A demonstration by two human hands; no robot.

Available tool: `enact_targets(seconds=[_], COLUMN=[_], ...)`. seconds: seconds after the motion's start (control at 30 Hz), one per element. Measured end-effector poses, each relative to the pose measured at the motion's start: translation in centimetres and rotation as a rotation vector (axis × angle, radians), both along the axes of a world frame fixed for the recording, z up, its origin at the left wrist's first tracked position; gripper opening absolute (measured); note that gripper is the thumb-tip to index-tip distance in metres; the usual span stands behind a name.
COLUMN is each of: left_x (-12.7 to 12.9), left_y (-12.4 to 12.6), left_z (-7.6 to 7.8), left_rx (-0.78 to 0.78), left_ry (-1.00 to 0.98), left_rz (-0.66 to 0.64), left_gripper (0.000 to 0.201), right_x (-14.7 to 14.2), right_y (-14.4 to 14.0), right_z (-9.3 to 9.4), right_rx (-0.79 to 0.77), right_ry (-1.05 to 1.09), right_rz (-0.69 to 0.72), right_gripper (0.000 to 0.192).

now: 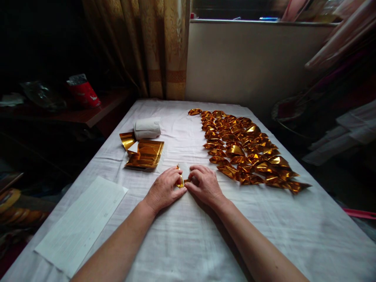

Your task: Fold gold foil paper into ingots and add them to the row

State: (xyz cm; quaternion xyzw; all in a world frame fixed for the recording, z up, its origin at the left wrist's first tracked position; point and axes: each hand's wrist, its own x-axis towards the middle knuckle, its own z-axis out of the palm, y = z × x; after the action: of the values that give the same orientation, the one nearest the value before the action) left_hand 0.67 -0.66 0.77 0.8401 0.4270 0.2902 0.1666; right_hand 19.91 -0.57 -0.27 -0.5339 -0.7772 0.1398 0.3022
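Observation:
My left hand (168, 185) is closed round a small piece of gold foil paper (181, 182), its thumb and fingers pressed to the sheet. Facing it, my right hand (205, 184) pinches the foil's other side between thumb and fingertips; the fingers cover much of it. Beyond my left hand lies a stack of flat gold foil sheets (147, 153), with a loose, bent one at its left. To the right of my right hand, several folded gold foil ingots (235, 150) sit in rows.
A white roll (147, 128) stands behind the foil stack. Lined paper (85, 223) lies at the left on the white-covered table (182, 243). A dark side table with a red container (84, 94) is at far left; a curtain (155, 47) and wall close off the back.

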Motion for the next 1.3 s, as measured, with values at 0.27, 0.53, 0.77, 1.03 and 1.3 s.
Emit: enact_targets(seconds=[0.27, 0.53, 0.77, 1.03, 1.3], left_x=[0.1, 0.1, 0.3, -0.2, -0.9], left_y=[0.0, -0.1, -0.1, 0.0, 0.2], left_z=[0.2, 0.0, 0.6, 0.5, 0.1], left_rx=[-0.003, 0.021, -0.003, -0.009, 0.063], left_ry=[0.01, 0.025, -0.012, 0.068, 0.12], left_rz=[0.0, -0.011, -0.005, -0.043, -0.103], left_gripper=[0.017, 0.015, 0.02, 0.02, 0.039], right_x=[-0.2, -0.3, -0.4, -1.4, -1.8], right_y=[0.8, 0.6, 1.8, 3.9, 4.3], right_z=[-0.1, -0.3, -0.4, 2.2, 3.5], right_rx=[-0.009, 0.006, -0.024, -0.151, -0.23], right_ry=[0.034, 0.0, -0.048, -0.191, -0.265], right_rz=[-0.055, -0.06, -0.111, -0.134, -0.121], right_gripper=[0.008, 0.01, 0.037, 0.022, 0.012])
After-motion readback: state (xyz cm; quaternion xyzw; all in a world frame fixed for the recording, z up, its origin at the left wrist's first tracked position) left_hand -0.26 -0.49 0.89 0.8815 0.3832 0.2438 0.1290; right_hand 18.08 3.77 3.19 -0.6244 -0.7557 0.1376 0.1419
